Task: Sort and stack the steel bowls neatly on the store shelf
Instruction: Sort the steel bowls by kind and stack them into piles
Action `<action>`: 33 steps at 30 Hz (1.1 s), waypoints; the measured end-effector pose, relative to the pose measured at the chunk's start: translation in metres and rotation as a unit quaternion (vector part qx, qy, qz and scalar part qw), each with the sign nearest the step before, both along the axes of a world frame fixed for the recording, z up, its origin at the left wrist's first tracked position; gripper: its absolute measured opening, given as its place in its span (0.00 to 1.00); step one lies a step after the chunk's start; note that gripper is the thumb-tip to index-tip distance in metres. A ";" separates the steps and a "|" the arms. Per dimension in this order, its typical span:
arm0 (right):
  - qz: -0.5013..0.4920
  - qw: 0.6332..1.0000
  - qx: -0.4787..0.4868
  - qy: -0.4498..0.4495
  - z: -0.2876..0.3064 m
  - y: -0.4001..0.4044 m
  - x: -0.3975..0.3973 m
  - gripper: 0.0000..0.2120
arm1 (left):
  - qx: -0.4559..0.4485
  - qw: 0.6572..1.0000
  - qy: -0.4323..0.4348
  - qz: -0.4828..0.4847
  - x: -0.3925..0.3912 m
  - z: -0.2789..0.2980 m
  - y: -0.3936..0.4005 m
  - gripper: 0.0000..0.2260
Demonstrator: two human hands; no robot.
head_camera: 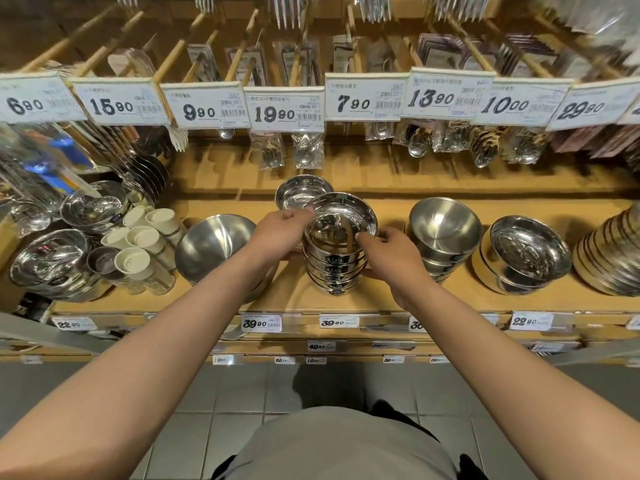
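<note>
Bowls [337, 251]: shiny nested steel stack, labelled sides.

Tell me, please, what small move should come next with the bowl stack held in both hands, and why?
Probably level the top bowl into the stack. It looks tilted on the bowls below, while the left hand holds its rim and the right hand steadies the stack's side.

Silver steel bowls [341, 237], cream cups [138, 263], tan wooden shelf [381, 296], white price tags [284, 109].
</note>
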State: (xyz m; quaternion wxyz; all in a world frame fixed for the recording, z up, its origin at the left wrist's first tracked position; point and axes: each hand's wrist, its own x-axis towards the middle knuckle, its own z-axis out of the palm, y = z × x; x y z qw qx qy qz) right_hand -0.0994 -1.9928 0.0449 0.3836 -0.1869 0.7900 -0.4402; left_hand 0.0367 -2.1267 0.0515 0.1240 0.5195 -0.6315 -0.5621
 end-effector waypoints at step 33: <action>-0.014 0.996 -0.011 -0.090 -0.023 -0.013 -0.009 0.31 | 0.167 0.981 0.090 0.045 -0.003 -0.022 0.006 0.19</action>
